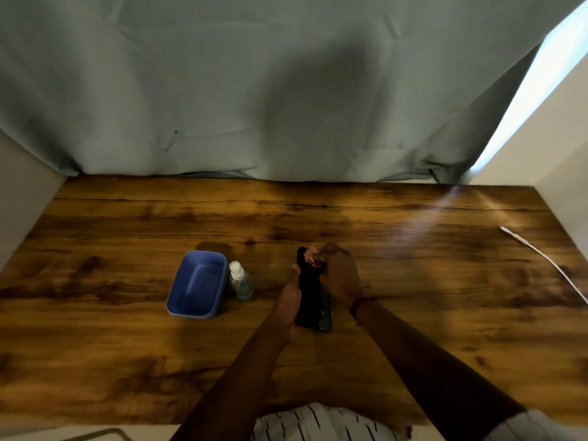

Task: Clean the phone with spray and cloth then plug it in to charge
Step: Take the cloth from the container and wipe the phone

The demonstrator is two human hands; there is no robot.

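Above the middle of the wooden table (127, 345) I hold a dark phone (325, 315) nearly upright. Most of it is covered by a black cloth (307, 291). My left hand (288, 302) grips the phone's left edge from below. With curled fingers, my right hand (339, 276) pinches the cloth against the phone's upper end. A small clear spray bottle (241, 284) with a white top stands on the table to the left of my hands. At the far right lies a white charging cable (541, 253), its plug end pointing to the back left.
A blue plastic tub (178, 291) stands just left of the spray bottle, touching or nearly touching it. A grey-green curtain (254, 90) hangs along the table's back edge. White walls close in both sides.
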